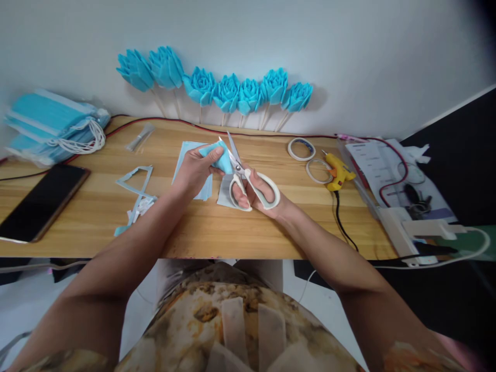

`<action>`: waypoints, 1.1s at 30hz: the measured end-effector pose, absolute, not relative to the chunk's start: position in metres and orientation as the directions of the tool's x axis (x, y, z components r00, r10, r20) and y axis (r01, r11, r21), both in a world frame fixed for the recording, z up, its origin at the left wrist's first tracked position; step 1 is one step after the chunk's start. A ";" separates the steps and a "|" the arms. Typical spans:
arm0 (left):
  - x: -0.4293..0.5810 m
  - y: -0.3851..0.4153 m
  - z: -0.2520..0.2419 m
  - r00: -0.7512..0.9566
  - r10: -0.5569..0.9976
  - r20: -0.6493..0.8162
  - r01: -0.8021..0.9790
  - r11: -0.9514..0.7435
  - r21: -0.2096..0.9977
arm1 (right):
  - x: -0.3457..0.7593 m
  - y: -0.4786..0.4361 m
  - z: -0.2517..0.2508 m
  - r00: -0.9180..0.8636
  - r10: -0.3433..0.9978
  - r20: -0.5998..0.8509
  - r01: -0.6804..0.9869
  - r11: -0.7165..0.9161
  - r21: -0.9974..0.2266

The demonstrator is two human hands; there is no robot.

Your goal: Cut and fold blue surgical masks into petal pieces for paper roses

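Pinched in my left hand [196, 168] is a small folded piece of blue fabric [223, 161], raised over the table. White-handled scissors [267, 190] are in my right hand [256, 192], fingers through the loops. Their blades are spread and point away from me, just right of the fabric's edge; whether they touch it I cannot tell. Beneath my left hand lie flat light-blue sheets [189, 151], partly covered by it. A greyish piece [225, 194] lies under the scissors.
Several blue fabric flowers [200, 85] on sticks lean along the wall. Left are packed face masks [50, 116], a phone [44, 201] and cut scraps [135, 181]. Right are a tape roll [301, 149], a yellow glue gun [339, 171] with its cord, and a power strip [401, 235].
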State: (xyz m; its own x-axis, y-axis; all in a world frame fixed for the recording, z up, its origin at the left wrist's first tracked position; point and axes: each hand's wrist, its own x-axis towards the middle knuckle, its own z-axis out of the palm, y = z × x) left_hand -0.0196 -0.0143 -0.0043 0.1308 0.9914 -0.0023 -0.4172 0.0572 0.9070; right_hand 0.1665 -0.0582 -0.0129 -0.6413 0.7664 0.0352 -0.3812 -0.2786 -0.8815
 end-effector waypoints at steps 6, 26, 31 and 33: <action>-0.013 -0.020 -0.007 0.199 0.980 0.016 -0.293 0.044 0.955 | 0.166 -0.058 -0.013 -0.583 0.812 0.042 -0.392 -0.235 -0.890; -0.016 -0.012 -0.022 0.161 0.984 0.081 -0.206 -0.046 0.978 | 0.171 -0.056 -0.007 -0.420 0.904 0.077 -0.408 -0.113 -0.906; -0.018 -0.010 -0.019 0.115 0.989 0.097 -0.251 -0.066 0.966 | 0.175 -0.051 -0.008 -0.456 0.886 0.083 -0.330 -0.081 -0.941; -0.019 -0.012 -0.015 0.107 0.989 0.099 -0.269 -0.067 0.961 | 0.178 -0.048 -0.009 -0.437 0.894 0.099 -0.264 -0.022 -0.964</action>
